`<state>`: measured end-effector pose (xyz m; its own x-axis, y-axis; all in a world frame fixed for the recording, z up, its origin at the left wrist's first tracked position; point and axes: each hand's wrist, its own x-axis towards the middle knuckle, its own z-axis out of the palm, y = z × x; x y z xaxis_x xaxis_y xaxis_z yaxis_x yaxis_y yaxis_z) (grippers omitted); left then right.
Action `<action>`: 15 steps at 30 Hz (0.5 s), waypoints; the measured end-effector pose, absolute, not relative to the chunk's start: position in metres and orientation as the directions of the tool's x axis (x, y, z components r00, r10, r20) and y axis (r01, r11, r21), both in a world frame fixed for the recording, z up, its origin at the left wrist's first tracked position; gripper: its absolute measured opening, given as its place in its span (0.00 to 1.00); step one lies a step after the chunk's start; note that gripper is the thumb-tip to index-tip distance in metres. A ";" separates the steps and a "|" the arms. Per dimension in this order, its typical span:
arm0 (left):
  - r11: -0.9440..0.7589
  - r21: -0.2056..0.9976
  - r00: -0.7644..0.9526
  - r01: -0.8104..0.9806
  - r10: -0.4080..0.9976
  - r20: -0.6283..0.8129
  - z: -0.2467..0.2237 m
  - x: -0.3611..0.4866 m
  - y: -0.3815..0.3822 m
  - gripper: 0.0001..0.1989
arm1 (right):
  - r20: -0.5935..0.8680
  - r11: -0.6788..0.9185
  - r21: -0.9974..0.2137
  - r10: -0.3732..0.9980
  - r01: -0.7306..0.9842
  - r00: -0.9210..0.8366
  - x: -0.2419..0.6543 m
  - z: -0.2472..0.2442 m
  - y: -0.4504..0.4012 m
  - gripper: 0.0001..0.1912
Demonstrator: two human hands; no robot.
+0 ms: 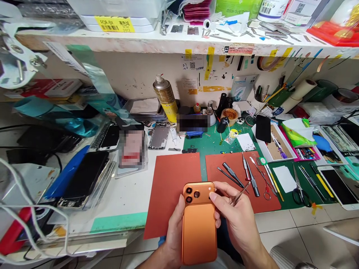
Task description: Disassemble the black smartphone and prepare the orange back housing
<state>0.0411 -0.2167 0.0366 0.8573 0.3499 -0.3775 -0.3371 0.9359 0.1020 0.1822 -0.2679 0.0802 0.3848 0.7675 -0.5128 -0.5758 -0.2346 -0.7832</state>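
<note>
An orange phone (199,231) is upright, its back facing me and its camera bar at the top with several dark lenses. My left hand (175,226) is closed around its left edge, thumb along the side. Fingers of my right hand (238,215) grip the upper right corner, the thumb on the camera bar near the small white flash spot. A pair of thin metal tweezers (241,192) is tucked in the right hand, pointing up and to the right. Behind the phone lie two reddish-brown mats (175,186), the right one bearing several tools.
Screwdrivers (253,181), scissors (300,190) and a white phone (340,186) lie to the right. On the left are a black phone screen (85,173) and white cables (33,209). A spray can (165,97) stands at the back under a cluttered shelf (140,43).
</note>
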 end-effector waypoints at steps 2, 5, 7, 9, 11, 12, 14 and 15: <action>0.935 0.105 0.856 -0.339 0.353 -0.377 0.038 0.041 -0.216 0.40 | -0.517 -0.242 -0.779 0.770 -0.578 0.373 0.183 0.080 -0.267 0.34; 0.934 0.104 0.856 -0.341 0.354 -0.376 0.038 0.041 -0.216 0.41 | -0.520 -0.244 -0.775 0.771 -0.584 0.368 0.182 0.080 -0.267 0.34; 0.933 0.107 0.858 -0.344 0.359 -0.367 0.038 0.042 -0.215 0.40 | -0.516 -0.233 -0.773 0.772 -0.590 0.371 0.182 0.079 -0.267 0.33; 0.929 0.113 0.864 -0.352 0.369 -0.343 0.039 0.044 -0.215 0.40 | -0.509 -0.197 -0.762 0.772 -0.617 0.382 0.182 0.080 -0.268 0.30; 0.930 0.106 0.878 -0.351 0.366 -0.310 0.040 0.045 -0.215 0.40 | -0.490 -0.119 -0.741 0.769 -0.661 0.411 0.184 0.083 -0.270 0.25; 0.931 0.101 0.884 -0.350 0.364 -0.292 0.041 0.045 -0.215 0.41 | -0.471 -0.067 -0.736 0.766 -0.674 0.438 0.186 0.084 -0.271 0.22; 0.934 0.093 0.895 -0.345 0.357 -0.267 0.041 0.044 -0.214 0.42 | -0.398 0.050 -0.765 0.748 -0.642 0.532 0.192 0.087 -0.274 0.17; 0.933 0.092 0.897 -0.347 0.359 -0.258 0.040 0.044 -0.214 0.42 | -0.347 0.102 -0.798 0.728 -0.595 0.591 0.196 0.088 -0.276 0.16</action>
